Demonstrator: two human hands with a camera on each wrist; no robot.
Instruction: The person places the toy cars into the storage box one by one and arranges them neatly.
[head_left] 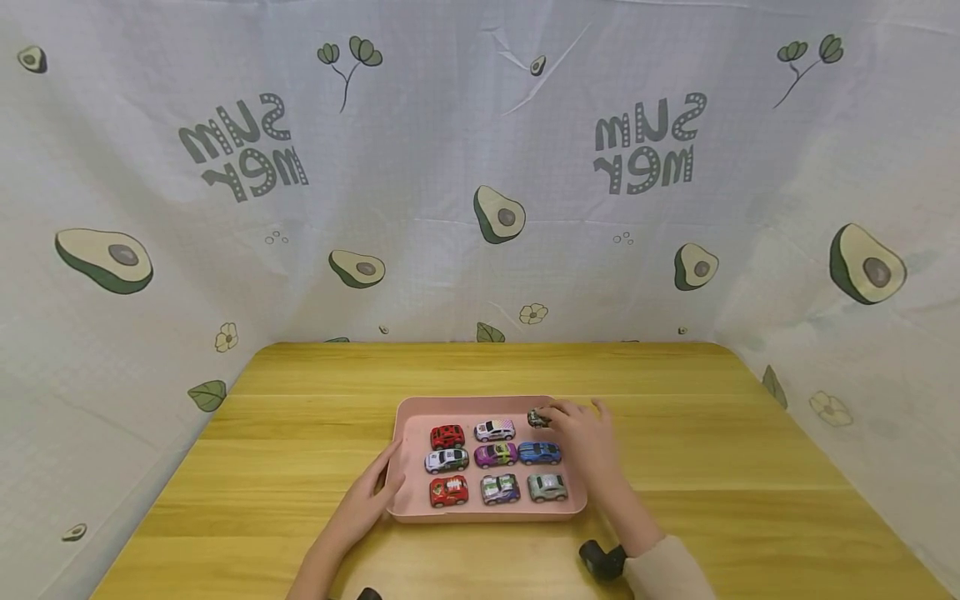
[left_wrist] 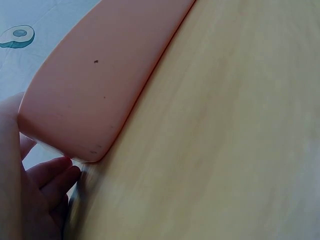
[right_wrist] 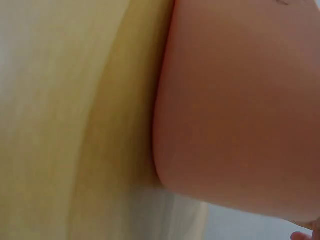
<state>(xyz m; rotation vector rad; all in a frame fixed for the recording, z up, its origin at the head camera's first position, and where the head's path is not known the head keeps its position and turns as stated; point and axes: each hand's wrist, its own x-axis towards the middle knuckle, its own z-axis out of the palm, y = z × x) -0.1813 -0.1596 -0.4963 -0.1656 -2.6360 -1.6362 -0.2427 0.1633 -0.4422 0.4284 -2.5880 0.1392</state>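
A pink tray lies on the table, with several small toy cars in rows. At its back right corner my right hand pinches a dark camouflage toy car with the fingertips. A blue toy car and a pale green one sit nearer me on that side. My left hand holds the tray's left edge, its thumb over the rim; in the left wrist view some fingers lie by the outer corner. The right wrist view catches mostly the tray's outer wall, the held car hidden.
In the left column are a red-and-black car, a white one and a red one. The middle column holds white, purple and striped cars. Beyond the wooden table hangs a printed curtain.
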